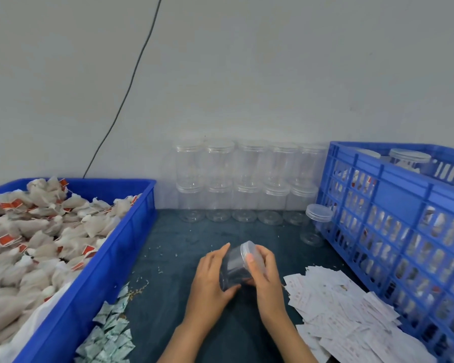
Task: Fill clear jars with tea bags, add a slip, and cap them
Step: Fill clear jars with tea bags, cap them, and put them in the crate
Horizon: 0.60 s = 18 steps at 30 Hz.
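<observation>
A clear empty jar [235, 268] lies tilted between both hands above the dark table mat, its cap [249, 248] pointing up and to the right. My left hand [210, 276] grips the jar's body from the left. My right hand [266, 268] curls round the cap end. A blue bin [108, 258] on the left is heaped with tea bags [32, 231] that carry red tags. White paper slips [338, 305] lie piled at the right front.
Capped empty jars [247, 182] stand stacked in two rows against the back wall, with one more jar [315, 226] beside a blue slatted crate [393, 218] that holds filled jars. Small green-white sachets [108, 336] lie along the bin's front. A black cable runs down the wall.
</observation>
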{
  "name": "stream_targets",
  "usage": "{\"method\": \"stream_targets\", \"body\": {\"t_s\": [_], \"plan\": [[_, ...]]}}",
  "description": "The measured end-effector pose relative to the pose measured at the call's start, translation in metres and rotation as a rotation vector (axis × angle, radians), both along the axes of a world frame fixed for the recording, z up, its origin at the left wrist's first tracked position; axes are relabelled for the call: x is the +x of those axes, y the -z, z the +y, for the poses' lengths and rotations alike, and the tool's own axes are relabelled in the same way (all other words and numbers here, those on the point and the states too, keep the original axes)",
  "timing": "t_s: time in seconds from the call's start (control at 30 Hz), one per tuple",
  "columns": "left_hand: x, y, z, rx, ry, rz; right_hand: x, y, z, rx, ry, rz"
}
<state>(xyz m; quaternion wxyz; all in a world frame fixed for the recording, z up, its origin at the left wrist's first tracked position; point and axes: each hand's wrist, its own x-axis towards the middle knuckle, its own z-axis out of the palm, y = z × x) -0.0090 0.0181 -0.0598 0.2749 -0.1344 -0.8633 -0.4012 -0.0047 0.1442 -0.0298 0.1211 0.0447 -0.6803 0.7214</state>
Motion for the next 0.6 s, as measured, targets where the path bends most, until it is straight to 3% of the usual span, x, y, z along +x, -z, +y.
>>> {"method": "stream_targets", "body": {"t_s": [0.17,0.33,0.6], "plan": [[0.002,0.001,0.000,-0.053,-0.013,0.032,-0.001,0.005,0.008,0.284,0.040,0.002],[0.005,-0.006,-0.002,-0.132,-0.024,0.054,-0.005,0.002,0.014,0.306,0.070,0.061],[0.006,-0.009,-0.015,0.020,-0.012,-0.081,0.001,-0.002,0.021,0.509,-0.144,0.336]]}}
